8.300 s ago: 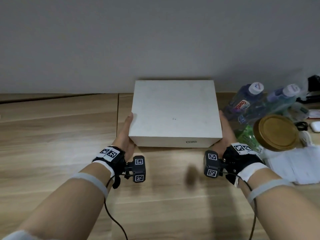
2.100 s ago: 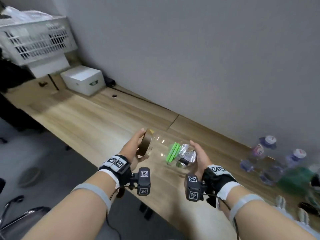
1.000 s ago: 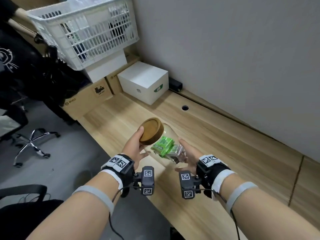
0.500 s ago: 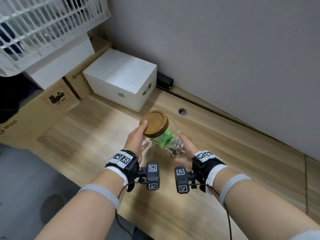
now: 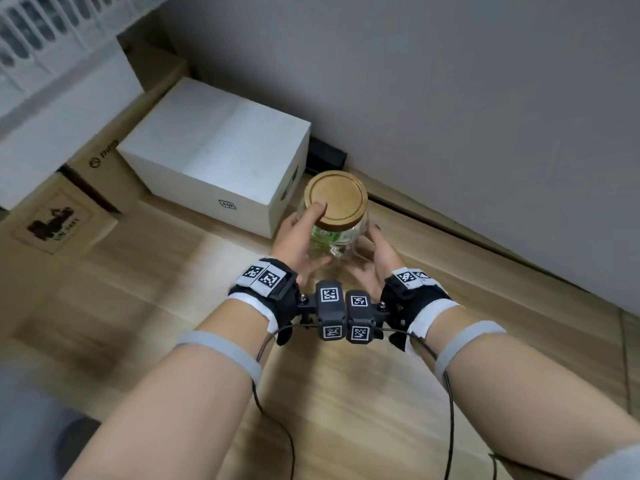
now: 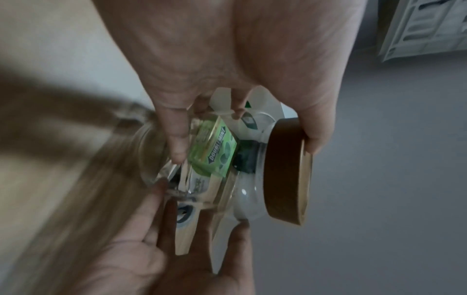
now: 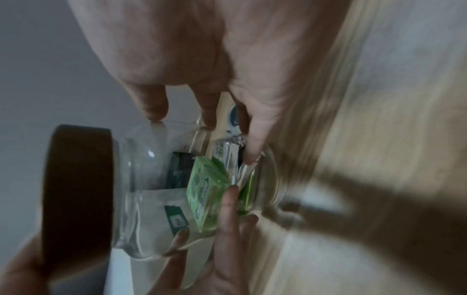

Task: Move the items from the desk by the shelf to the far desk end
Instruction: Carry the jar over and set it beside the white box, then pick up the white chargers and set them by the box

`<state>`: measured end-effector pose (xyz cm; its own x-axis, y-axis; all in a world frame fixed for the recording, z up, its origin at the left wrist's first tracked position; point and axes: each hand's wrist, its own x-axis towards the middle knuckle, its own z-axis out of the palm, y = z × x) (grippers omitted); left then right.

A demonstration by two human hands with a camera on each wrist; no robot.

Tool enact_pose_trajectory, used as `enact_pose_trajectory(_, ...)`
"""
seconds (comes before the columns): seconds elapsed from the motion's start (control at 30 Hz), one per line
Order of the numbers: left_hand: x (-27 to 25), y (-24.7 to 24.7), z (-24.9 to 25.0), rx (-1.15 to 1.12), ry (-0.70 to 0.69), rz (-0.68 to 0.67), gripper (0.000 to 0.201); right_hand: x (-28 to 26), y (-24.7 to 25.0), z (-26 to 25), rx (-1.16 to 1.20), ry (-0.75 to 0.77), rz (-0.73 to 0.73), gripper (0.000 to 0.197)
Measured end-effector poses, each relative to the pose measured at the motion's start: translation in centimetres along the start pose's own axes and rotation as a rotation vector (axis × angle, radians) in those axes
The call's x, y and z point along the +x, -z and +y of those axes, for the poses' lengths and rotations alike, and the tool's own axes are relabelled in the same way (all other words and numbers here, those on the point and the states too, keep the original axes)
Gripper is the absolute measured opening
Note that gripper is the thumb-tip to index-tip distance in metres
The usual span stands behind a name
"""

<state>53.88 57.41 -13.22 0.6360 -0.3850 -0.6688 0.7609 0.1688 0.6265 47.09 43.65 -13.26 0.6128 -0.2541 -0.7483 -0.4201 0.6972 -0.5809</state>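
A clear glass jar point(image 5: 341, 239) with a round wooden lid point(image 5: 335, 199) stands upright between my hands, just right of a white box point(image 5: 214, 157). Green gum packs point(image 6: 215, 151) and foil wrappers lie inside it. My left hand point(image 5: 304, 237) grips the jar's left side, thumb on the lid's rim. From the right, my right hand point(image 5: 372, 252) holds the glass wall with its fingers wrapped around it. The jar's base is low over the wooden desk point(image 5: 173, 289); I cannot tell whether it touches. In the right wrist view the jar point(image 7: 177, 189) is blurred.
The white box sits against a brown cardboard box point(image 5: 59, 216) at the desk's left end, with a white slatted basket point(image 5: 41, 39) above. A small black block point(image 5: 325, 157) lies by the grey wall point(image 5: 450, 98) behind the jar.
Both hands carried the jar along the desk toward the white box. It was tilted half a second ago; now it is upright, lower and close beside the box.
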Motion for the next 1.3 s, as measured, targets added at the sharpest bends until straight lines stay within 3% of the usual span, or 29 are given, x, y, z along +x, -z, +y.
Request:
enact_pose_trajectory(0.1, 2.1, -0.8, 1.5, 0.014, -0.014, 0.057, 0.116, 0.7, -0.6, -1.6, -0.053, 0.073, -0.014, 0.034)
enact_pose_trajectory(0.2, 3.8, -1.0, 3.2, 0.031, -0.046, 0.114, 0.127, 0.8, -0.5, -2.8, -0.164, 0.114, -0.053, 0.030)
enact_pose_trajectory(0.37, 4.8, -1.7, 4.3, -0.034, -0.102, 0.151, 0.125, 0.4, 1.1, -3.1, -0.209, 0.146, -0.082, 0.039)
enact_pose_trajectory(0.47, 4.4, -1.8, 3.4, -0.097, -0.093, 0.126, 0.098, -0.4, 3.0, -2.6, -0.188, 0.138, -0.055, 0.041)
enact_pose_trajectory(0.6, 2.0, -2.8, -0.4, -0.113, 0.005, 0.129, 0.029, -3.0, 6.3, -1.9, -0.177, 0.132, -0.009, 0.041)
enact_pose_trajectory(0.7, -0.5, -5.4, -4.0, -0.064, 0.076, 0.074, 0.019, -5.8, 10.0, -1.6, -0.142, 0.151, 0.023, 0.040)
enact_pose_trajectory(0.87, -5.3, -13.1, -10.6, 0.060, 0.086, -0.058, 0.028, -12.2, 19.3, -2.1, -0.046, 0.245, 0.096, 0.038)
enact_pose_trajectory(1.03, -12.9, -24.1, -19.3, 0.212, 0.051, -0.259, 0.027, -21.9, 32.7, -2.1, 0.054, 0.385, 0.208, 0.035)
enact_pose_trajectory(1.3, -27.9, -43.1, -41.7, 0.426, 0.120, -0.545, 0.030, -41.7, 58.7, 1.7, 0.140, 0.498, 0.472, 0.033)
